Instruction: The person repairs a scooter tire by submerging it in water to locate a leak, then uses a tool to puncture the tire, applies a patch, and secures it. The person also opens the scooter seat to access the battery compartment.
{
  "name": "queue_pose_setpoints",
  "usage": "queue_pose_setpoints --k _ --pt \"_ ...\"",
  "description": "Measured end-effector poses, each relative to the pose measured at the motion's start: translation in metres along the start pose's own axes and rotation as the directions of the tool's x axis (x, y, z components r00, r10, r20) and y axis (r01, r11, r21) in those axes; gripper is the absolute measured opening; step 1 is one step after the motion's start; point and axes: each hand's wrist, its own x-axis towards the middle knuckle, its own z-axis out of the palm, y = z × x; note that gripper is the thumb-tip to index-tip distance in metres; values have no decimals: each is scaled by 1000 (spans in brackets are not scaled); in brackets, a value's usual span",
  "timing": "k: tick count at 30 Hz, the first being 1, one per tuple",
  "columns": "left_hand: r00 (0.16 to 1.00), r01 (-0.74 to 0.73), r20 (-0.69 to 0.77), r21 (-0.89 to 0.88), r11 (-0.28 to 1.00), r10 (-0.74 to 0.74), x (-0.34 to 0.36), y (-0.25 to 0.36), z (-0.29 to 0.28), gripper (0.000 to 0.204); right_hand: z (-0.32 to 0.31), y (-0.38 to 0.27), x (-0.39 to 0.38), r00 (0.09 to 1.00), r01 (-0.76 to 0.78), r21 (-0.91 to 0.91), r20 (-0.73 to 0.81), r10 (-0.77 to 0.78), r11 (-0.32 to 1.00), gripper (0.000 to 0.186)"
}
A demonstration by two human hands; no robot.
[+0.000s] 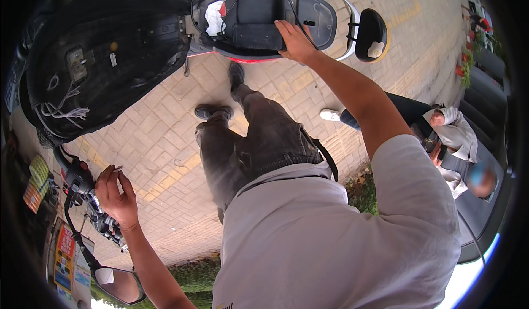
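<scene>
Right hand (296,43) flat, unclenched, on scooter compartment (259,17); left hand (114,196) pinching key (113,169).

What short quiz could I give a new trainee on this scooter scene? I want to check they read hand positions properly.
1. True or false: the right hand rests on the rim of the open under-seat compartment.
2. What is the left hand nearest to? A) the raised seat B) the handlebar C) the mirror
3. What does the left hand pinch?

Key:
1. True.
2. B.
3. A small thin item, too small to identify.
</scene>
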Motion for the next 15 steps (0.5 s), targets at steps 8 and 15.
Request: queue_pose_setpoints --k 8,15 --pt "1000 -14 -8 -3 1000 14 1 1 -1 13 1 -1 -1 1000 -12 -16 1 12 1000 100" --pt "1000 -16 -10 -4 1000 16 1 1 0 13 2 -1 -1 1000 -15 -23 5 15 1000 100"
